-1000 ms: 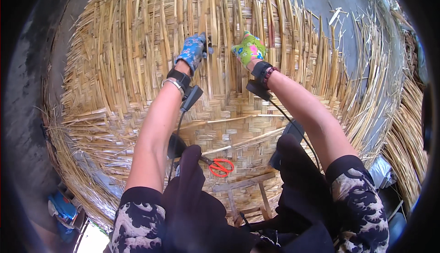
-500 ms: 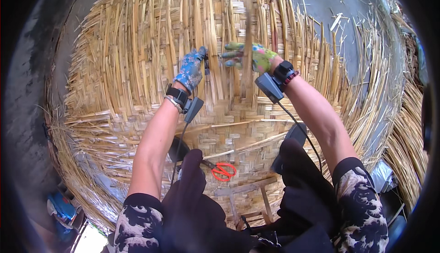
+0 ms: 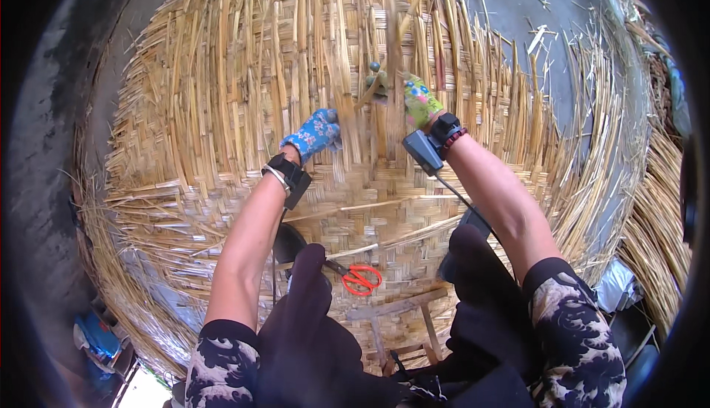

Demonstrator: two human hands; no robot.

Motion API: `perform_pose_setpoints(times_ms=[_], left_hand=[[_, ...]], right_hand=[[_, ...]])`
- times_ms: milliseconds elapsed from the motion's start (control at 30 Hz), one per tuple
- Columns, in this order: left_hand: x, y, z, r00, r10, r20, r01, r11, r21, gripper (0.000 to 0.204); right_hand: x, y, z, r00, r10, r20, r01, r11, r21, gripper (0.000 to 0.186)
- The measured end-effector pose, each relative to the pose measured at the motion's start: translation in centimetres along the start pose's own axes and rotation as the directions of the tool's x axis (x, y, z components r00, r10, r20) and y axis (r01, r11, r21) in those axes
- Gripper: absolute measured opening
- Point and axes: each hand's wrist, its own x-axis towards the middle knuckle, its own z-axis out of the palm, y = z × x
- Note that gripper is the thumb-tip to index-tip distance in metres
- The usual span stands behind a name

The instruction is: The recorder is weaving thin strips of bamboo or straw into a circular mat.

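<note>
The mat (image 3: 370, 224) below looks woven nearest the feet, long strips (image 3: 222, 105) lying loose beyond, the left hand (image 3: 316, 133) curled, the right hand's (image 3: 416, 101) fingers parted behind a blurred strip (image 3: 396, 45), grips unclear.

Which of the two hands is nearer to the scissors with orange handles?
Left. The left hand is ahead of the scissors, slightly to their left; the right hand is farther ahead, to their right.
</note>
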Motion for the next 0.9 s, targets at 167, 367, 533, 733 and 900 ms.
perform_pose_setpoints(times_ms=[167,367,533,733,900], left_hand=[[-0.8,0.2,0.0,0.990,-0.072,-0.119,0.067,0.997,-0.046,0.017],[-1.9,0.5,-0.6,0.993,0.014,-0.119,0.087,0.592,0.801,0.025],[-2.2,0.4,0.0,0.976,-0.183,-0.114,0.210,0.687,0.695,0.033],[-2.7,0.5,0.7,0.971,-0.194,-0.139,0.238,0.820,0.521,0.031],[-3.0,0.3,1.1,0.976,-0.120,-0.184,0.211,0.747,0.630,0.033]], right_hand=[[-3.0,2.9,-2.2,0.927,-0.113,-0.357,0.060,0.986,-0.154,0.022],[-8.7,4.2,-4.7,0.525,0.643,-0.558,-0.301,0.754,0.584,0.009],[-13.6,3.7,-2.7,0.611,0.639,-0.467,-0.548,0.767,0.333,0.022],[-11.7,1.6,-2.6,0.977,-0.209,-0.047,-0.018,0.140,-0.990,0.025],[-9.7,1.7,-3.0,0.992,-0.069,-0.110,-0.092,0.228,-0.969,0.021]])
